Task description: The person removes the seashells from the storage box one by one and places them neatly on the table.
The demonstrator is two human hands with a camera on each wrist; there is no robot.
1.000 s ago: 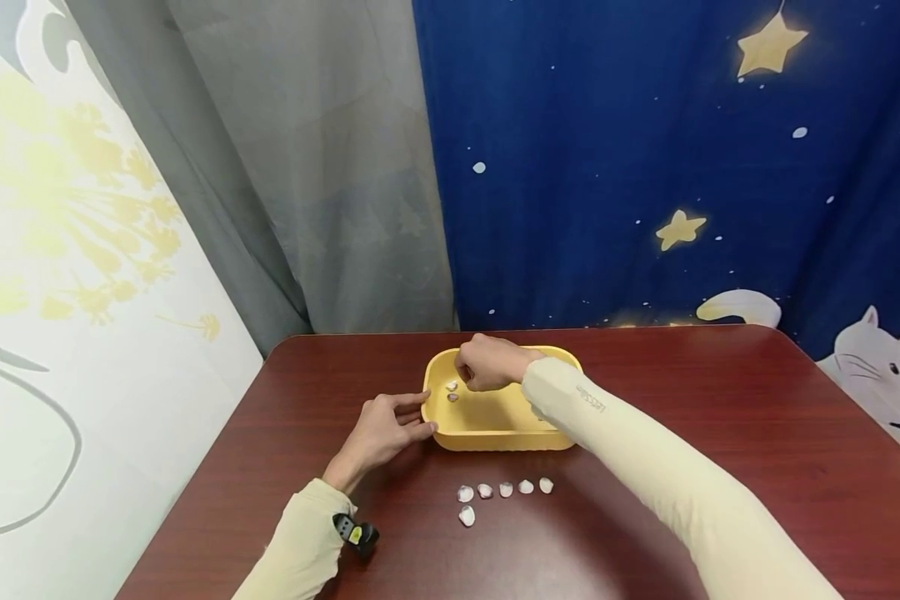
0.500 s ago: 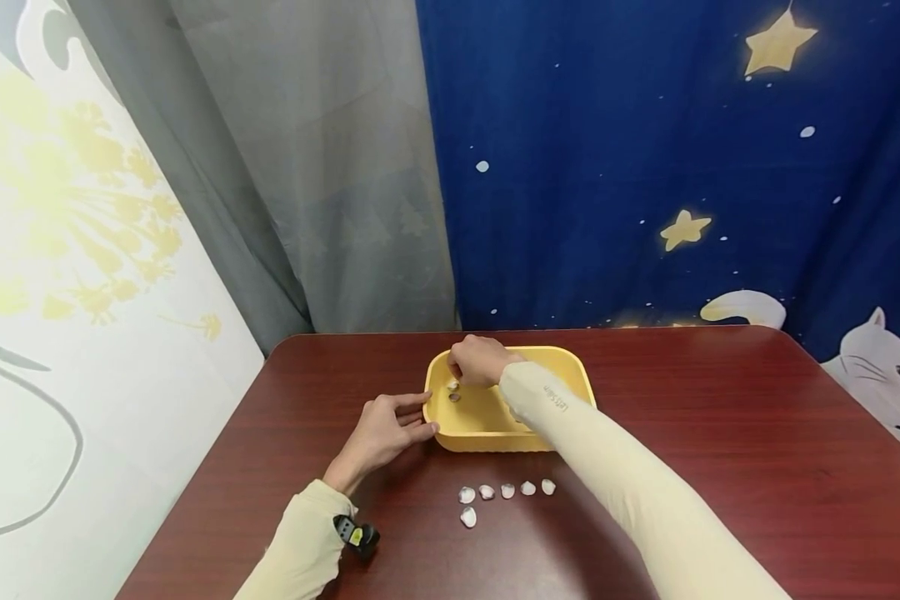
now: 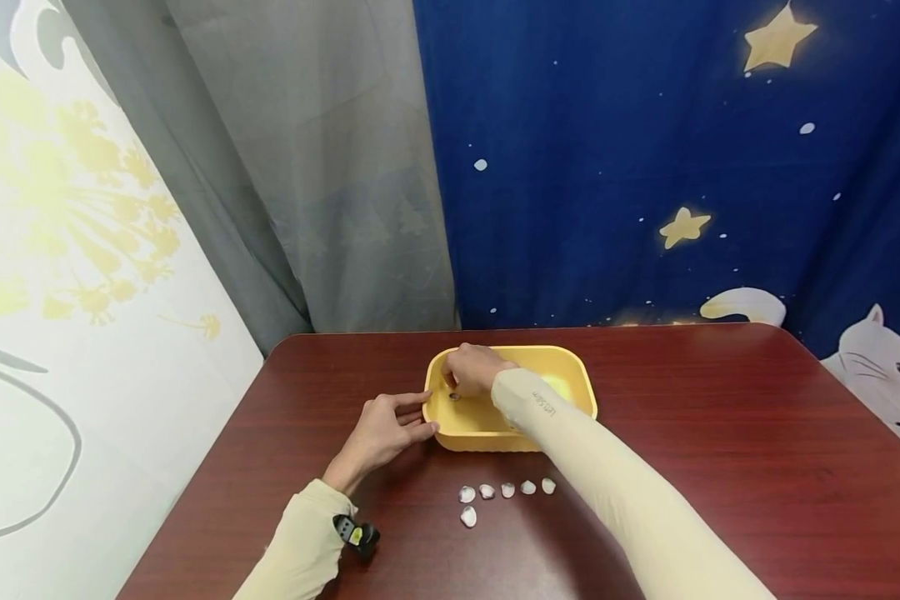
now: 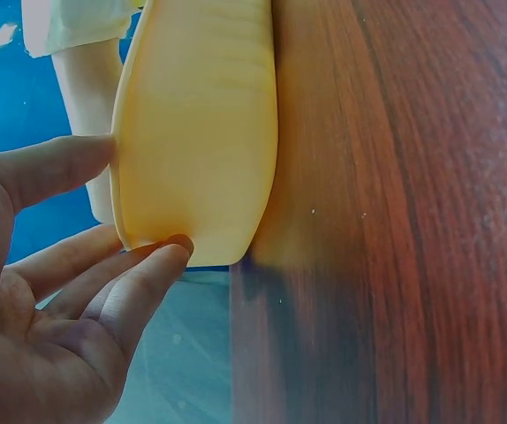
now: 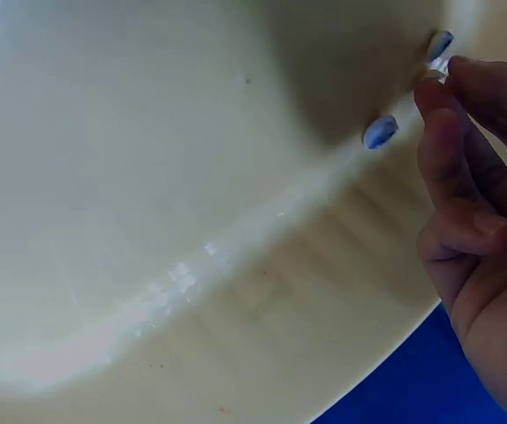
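A yellow plastic basin [image 3: 487, 442] stands on the table. My left hand [image 3: 381, 433] steadies its left end, with thumb and fingers round the rim and wall. In the left wrist view, fingertips [image 4: 172, 252] press against the basin's outer wall [image 4: 200, 132]. My right hand [image 3: 474, 369] reaches down inside the basin at its left side. Its thumb and forefinger pinch a small pale seashell [image 5: 435, 76], mostly covered by the fingertips. Two other shells lie close by on the basin floor, a bluish-white shell [image 5: 380, 132] and a shell [image 5: 440, 44] beside the fingertips.
In front of the basin, several white shells [image 3: 507, 491] form a row on the reddish-brown table [image 3: 682, 433]. A single shell [image 3: 468, 517] lies below the row's left end. Behind the table hang grey and blue curtains [image 3: 555, 167].
My right hand has moved left and lower inside the basin, now covering one shell that showed before. The left hand and the shells on the table have stayed put.
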